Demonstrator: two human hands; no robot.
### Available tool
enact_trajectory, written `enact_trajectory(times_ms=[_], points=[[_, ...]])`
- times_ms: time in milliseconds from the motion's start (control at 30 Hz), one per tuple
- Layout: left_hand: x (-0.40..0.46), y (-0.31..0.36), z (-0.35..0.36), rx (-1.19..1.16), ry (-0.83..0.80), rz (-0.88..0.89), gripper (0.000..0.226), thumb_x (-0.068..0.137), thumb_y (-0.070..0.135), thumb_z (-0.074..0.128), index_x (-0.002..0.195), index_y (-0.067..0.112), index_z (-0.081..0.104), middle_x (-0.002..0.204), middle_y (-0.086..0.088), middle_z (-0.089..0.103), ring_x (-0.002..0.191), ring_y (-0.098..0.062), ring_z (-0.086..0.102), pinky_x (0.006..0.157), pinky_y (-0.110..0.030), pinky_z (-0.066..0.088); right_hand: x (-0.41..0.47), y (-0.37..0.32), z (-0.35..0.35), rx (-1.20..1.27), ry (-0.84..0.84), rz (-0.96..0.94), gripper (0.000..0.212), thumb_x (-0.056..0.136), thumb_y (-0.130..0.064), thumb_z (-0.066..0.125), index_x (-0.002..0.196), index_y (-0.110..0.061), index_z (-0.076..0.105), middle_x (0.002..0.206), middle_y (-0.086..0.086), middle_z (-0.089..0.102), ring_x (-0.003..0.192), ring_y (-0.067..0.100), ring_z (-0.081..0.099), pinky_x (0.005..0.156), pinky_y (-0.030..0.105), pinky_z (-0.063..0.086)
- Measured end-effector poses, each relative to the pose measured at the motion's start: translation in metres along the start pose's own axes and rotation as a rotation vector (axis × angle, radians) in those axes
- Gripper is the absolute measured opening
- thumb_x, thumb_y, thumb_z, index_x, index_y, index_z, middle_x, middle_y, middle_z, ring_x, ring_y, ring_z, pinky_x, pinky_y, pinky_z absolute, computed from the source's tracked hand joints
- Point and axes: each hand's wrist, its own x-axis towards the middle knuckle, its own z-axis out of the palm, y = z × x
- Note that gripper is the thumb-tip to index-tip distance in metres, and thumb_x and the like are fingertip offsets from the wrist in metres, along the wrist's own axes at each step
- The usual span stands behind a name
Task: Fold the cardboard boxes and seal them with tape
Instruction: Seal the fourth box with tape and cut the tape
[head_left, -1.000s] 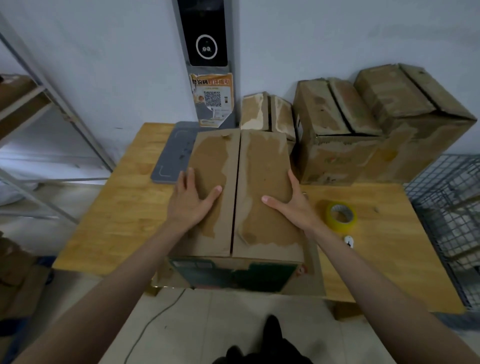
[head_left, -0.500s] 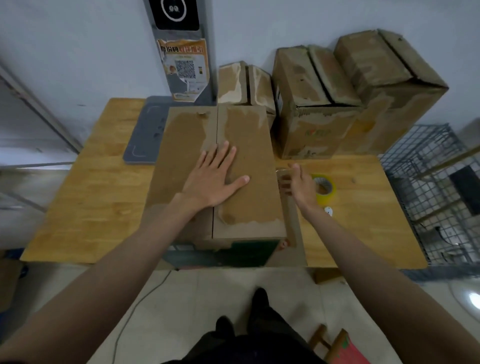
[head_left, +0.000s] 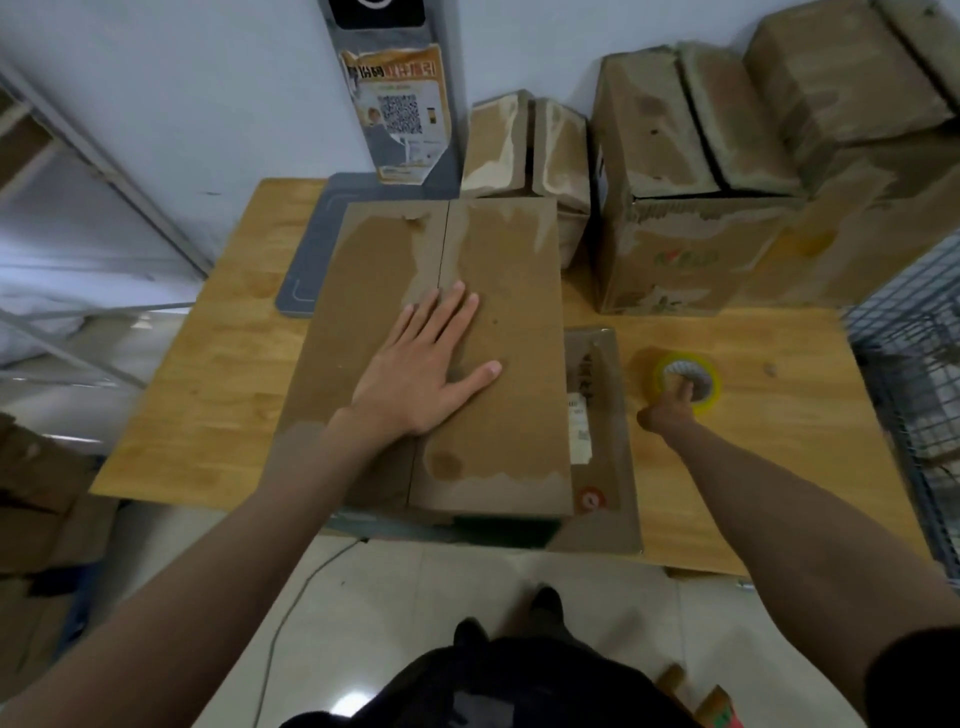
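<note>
A brown cardboard box (head_left: 498, 260) stands on the wooden table (head_left: 228, 374) with its two top flaps folded shut and meeting at a centre seam. My left hand (head_left: 423, 379) lies flat across that seam, fingers spread, pressing the flaps down. To the right of the box a yellow roll of tape (head_left: 688, 379) lies flat on the table. My right hand (head_left: 670, 410) is at the roll with its fingers reaching into the core; how firmly it grips is unclear.
Three more cardboard boxes stand at the back: a small one (head_left: 524, 145), a middle one (head_left: 670, 182) and a large one (head_left: 852, 135). A grey pad (head_left: 306, 270) lies behind the box on the left. A wire basket (head_left: 909, 353) borders the table's right edge.
My left hand slid from the left flap to the centre seam. My right hand left the right flap and travelled right to the tape roll. The camera tilted down.
</note>
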Motion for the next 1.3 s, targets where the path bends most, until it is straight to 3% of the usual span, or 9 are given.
enact_trajectory(times_ms=[67,200,300,500,600,667,800,1000,1300], points=[[0.000,0.001,-0.001,-0.007,0.006,0.000,0.085,0.094,0.077,0.016,0.161,0.029,-0.002,0.168,0.009,-0.009,0.154,-0.012,-0.010,0.126,-0.037,-0.004,0.005,0.000,0.005,-0.005,-0.034,-0.010,0.026,0.104,-0.017,0.044,0.116,0.002,0.058,0.155,0.024,0.030,0.150,0.038,0.020,0.120,0.047,0.020],[-0.001,0.001,-0.001,-0.010,0.022,-0.004,0.085,0.093,0.077,0.017,0.161,0.028,-0.001,0.168,0.010,-0.008,0.155,-0.012,-0.010,0.127,-0.038,-0.002,0.011,0.001,0.012,0.032,0.060,-0.002,0.034,0.100,-0.009,0.053,0.132,0.004,0.053,0.164,0.020,0.003,0.129,0.036,0.051,0.090,0.041,0.045],[-0.001,0.001,-0.001,-0.014,0.015,-0.004,0.086,0.093,0.077,0.015,0.161,0.028,-0.002,0.168,0.010,-0.010,0.154,-0.010,-0.012,0.127,-0.039,-0.002,0.013,-0.001,0.011,0.122,0.238,-0.011,0.032,0.096,-0.001,0.055,0.125,0.010,0.058,0.158,0.019,0.023,0.121,0.040,0.055,0.091,0.041,0.048],[0.000,0.002,-0.002,-0.009,-0.007,0.003,0.086,0.094,0.077,0.013,0.161,0.027,-0.007,0.167,0.009,-0.015,0.152,-0.008,-0.019,0.126,-0.038,-0.006,-0.040,-0.029,-0.042,0.729,0.600,-0.117,0.031,0.089,-0.004,0.064,0.117,-0.002,0.052,0.117,0.019,0.059,0.107,0.039,0.059,0.080,0.038,0.041],[0.000,0.002,-0.003,-0.022,-0.014,0.014,0.085,0.095,0.074,0.015,0.160,0.026,-0.010,0.166,0.008,-0.019,0.151,-0.008,-0.021,0.125,-0.035,-0.010,-0.090,-0.050,-0.071,1.001,0.561,-0.279,0.052,0.087,-0.008,0.074,0.128,-0.010,0.042,0.097,-0.007,0.057,0.096,0.023,0.059,0.080,0.038,0.046],[-0.001,0.000,-0.004,-0.026,-0.030,0.037,0.082,0.097,0.071,0.014,0.159,0.024,-0.011,0.166,0.006,-0.021,0.151,-0.009,-0.024,0.125,-0.035,-0.011,-0.126,-0.067,-0.087,1.092,0.502,-0.415,0.042,0.092,-0.010,0.071,0.126,-0.014,0.047,0.092,-0.013,0.056,0.082,0.010,0.058,0.069,0.027,0.048],[0.000,-0.009,-0.013,-0.090,-0.065,0.130,0.077,0.100,0.065,0.013,0.159,0.022,-0.011,0.164,0.004,-0.024,0.149,-0.008,-0.027,0.123,-0.031,-0.014,-0.184,-0.108,-0.102,1.104,0.432,-0.673,0.007,0.100,-0.015,0.060,0.106,-0.019,0.061,0.084,-0.007,0.061,0.063,0.004,0.054,0.059,0.023,0.044],[0.005,-0.033,-0.020,-0.168,-0.038,0.287,0.078,0.100,0.066,0.019,0.161,0.021,0.001,0.167,0.004,-0.015,0.150,-0.005,-0.022,0.122,-0.026,-0.014,-0.223,-0.161,-0.103,1.045,0.494,-0.839,0.011,0.096,-0.019,0.059,0.105,-0.015,0.062,0.087,0.004,0.065,0.071,0.013,0.055,0.066,0.032,0.047],[0.028,-0.062,-0.056,-0.766,0.217,0.237,0.051,0.102,0.041,0.050,0.149,0.022,0.040,0.148,0.008,0.045,0.135,-0.004,0.041,0.113,-0.031,0.037,-0.237,-0.196,-0.086,0.961,0.511,-0.809,0.011,0.101,-0.007,0.057,0.110,-0.006,0.061,0.094,0.013,0.069,0.069,0.019,0.067,0.065,0.031,0.057]])
